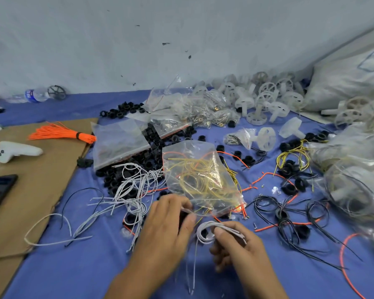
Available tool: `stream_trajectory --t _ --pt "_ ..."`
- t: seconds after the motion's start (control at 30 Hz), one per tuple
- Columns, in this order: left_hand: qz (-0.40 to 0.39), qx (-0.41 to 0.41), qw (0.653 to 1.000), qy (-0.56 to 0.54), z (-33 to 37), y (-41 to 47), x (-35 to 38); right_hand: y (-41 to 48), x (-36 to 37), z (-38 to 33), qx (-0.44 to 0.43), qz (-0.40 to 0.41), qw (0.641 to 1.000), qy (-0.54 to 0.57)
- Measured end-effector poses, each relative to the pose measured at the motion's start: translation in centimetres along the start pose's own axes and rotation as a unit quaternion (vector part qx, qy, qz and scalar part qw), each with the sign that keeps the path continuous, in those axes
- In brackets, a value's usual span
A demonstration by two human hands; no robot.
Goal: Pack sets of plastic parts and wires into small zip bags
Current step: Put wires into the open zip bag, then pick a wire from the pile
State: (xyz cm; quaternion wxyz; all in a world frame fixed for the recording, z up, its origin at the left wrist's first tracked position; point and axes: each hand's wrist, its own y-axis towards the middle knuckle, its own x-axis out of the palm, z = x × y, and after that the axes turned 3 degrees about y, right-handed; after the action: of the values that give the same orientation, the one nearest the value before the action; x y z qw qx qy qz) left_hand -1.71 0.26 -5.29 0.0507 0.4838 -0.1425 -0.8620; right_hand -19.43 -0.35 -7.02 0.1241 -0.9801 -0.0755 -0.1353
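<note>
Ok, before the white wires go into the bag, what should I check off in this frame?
1. Grip: the right hand holds the white wire bundle: ok.
2. Bag hold: the left hand pinches the near edge of the zip bag: ok.
3. Bag mouth open wide enough: cannot tell, blurred at the fingers.
4. Bundle fully folded: not ok, loose tails hang below the loop.
5. Contents: yellow wires already inside the bag: ok.
6. Plastic part inside the bag: cannot tell.
</note>
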Motion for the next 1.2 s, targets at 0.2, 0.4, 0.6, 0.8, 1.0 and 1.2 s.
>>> stream_trajectory --t 0.2,0.4,0.6,0.8,1.0,1.2 --pt "0.069 -0.052 0.992 0.091 -1.5 2.3 2.2 2.4 1.8 -0.6 0.092 0.021 0.995 0.044" --pt "0.088 -0.003 0.994 0.066 -1.3 1.1 2.0 4.2 3.6 -0.9 0.058 0.042 0.964 0.255" --pt "0.096 0.005 0.995 -0.008 -1.0 -0.2 2.1 7.4 6.0 -1.7 0.112 -0.049 0.925 0.359" --pt "0.094 0.000 0.995 -0.039 -0.9 -1.0 2.9 11.2 8.8 -4.1 0.082 -0.001 0.944 0.319" --pt "0.149 -0.032 0.984 -0.090 -0.8 -0.7 4.0 9.1 7.7 -2.9 0.061 -0.016 0.952 0.300" --pt "0.172 -0.072 0.972 -0.144 -1.1 -0.8 4.7 2.6 1.9 -1.5 -0.031 -0.053 0.998 -0.023"
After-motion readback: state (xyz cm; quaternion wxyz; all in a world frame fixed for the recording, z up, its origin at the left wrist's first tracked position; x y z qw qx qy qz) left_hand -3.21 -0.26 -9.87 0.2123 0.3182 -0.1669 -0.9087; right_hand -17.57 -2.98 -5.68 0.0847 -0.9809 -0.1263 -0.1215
